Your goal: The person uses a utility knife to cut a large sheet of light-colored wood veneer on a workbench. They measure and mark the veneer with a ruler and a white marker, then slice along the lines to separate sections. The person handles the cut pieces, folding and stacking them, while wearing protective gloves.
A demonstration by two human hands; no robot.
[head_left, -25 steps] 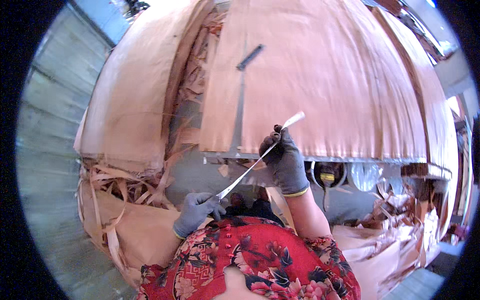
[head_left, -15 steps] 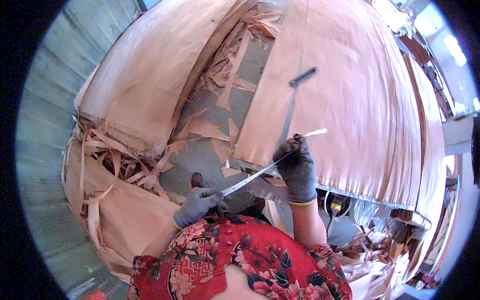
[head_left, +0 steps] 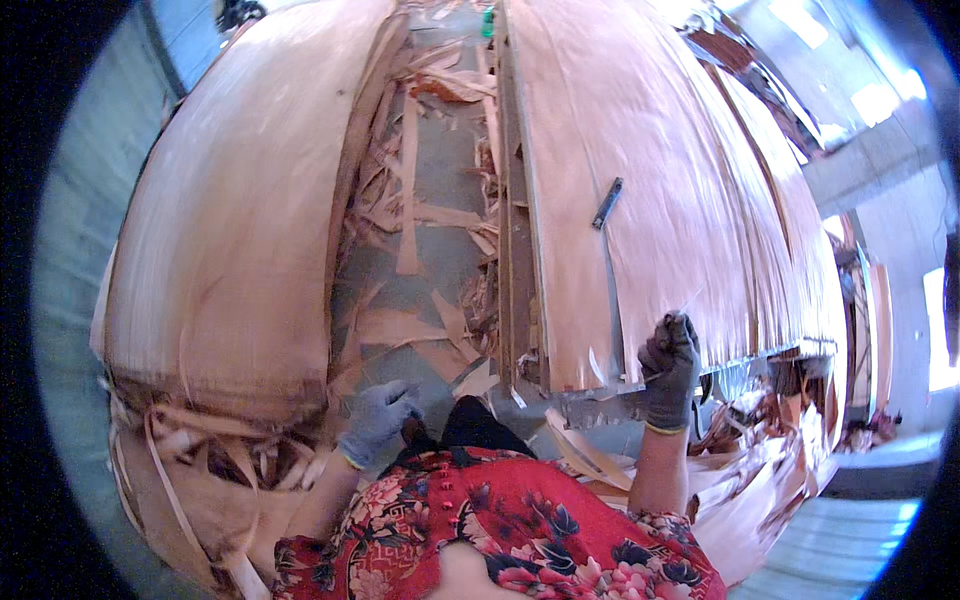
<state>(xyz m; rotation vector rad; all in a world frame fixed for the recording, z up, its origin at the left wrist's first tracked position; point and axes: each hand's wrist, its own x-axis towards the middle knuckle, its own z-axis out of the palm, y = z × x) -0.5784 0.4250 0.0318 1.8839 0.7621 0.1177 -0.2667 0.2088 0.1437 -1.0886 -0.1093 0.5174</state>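
My right hand [head_left: 670,372], in a dark grey glove, is raised over the near edge of the right stack of thin wood veneer sheets [head_left: 660,200]. Its fingers are closed in a pinch, and a faint pale wisp shows above the fingertips, too small to name. My left hand [head_left: 378,422], in a lighter grey glove, is low in front of my body, near the gap between the stacks. Its fingers are smeared, so whether they hold anything cannot be made out. On the right stack lies a dark, slim, bar-shaped tool [head_left: 607,203], apart from both hands.
A second veneer stack [head_left: 220,220] stands on the left. Between the stacks, torn veneer strips [head_left: 408,190] litter the grey floor [head_left: 440,150]. More scraps [head_left: 750,430] are heaped at the lower right. A small white strip [head_left: 518,398] sticks out near the right stack's corner.
The white strip stretched between my hands no longer shows. My right hand has moved right, and the hands are farther apart. The view has shifted, showing more of the gap between the stacks.
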